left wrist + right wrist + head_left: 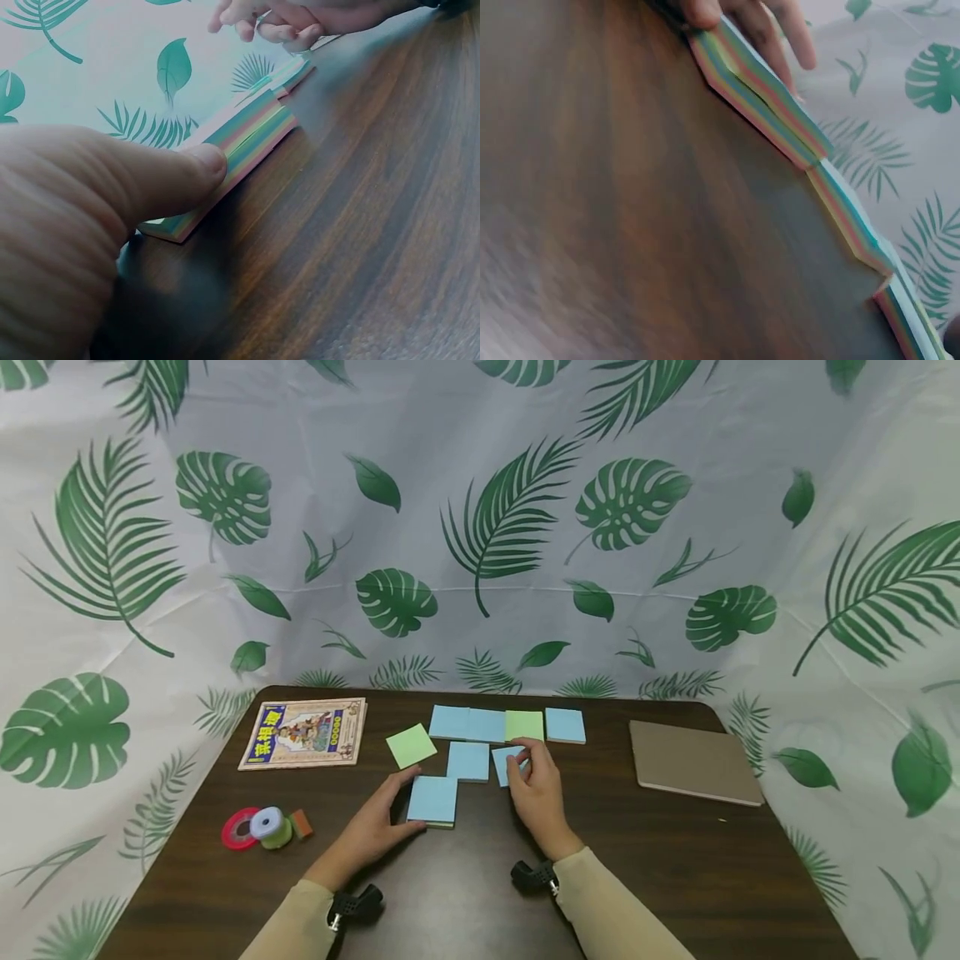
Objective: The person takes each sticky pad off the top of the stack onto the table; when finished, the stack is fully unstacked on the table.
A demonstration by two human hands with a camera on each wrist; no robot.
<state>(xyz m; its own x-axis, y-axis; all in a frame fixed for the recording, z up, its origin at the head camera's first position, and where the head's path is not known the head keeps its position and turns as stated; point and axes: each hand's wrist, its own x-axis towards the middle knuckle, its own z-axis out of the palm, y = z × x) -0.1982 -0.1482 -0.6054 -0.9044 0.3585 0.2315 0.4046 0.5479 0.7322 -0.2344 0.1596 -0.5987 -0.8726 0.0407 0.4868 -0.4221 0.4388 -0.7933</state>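
Note:
My left hand [375, 822] grips a thick pad of sticky notes [432, 799] with a blue top. Its thumb [202, 163] presses the near edge, where layers of several colours show, and its fingers lie along the far left side. My right hand [538, 789] bends over a slightly turned blue sticky note pad [502, 770], thumb and fingers at its right side; the hand partly hides it. Between these two lies another blue pad [468, 761], its corner close to the thick pad. In the right wrist view, the striped pad edges [757, 90] form a stepped line.
Behind them stand a row of two blue pads [450, 722] and a green pad [524, 724], with a blue pad [565, 725] beside it. A loose green pad [411, 747], booklet [303, 733], tape rolls [270, 827] and brown notebook [693, 762] lie around.

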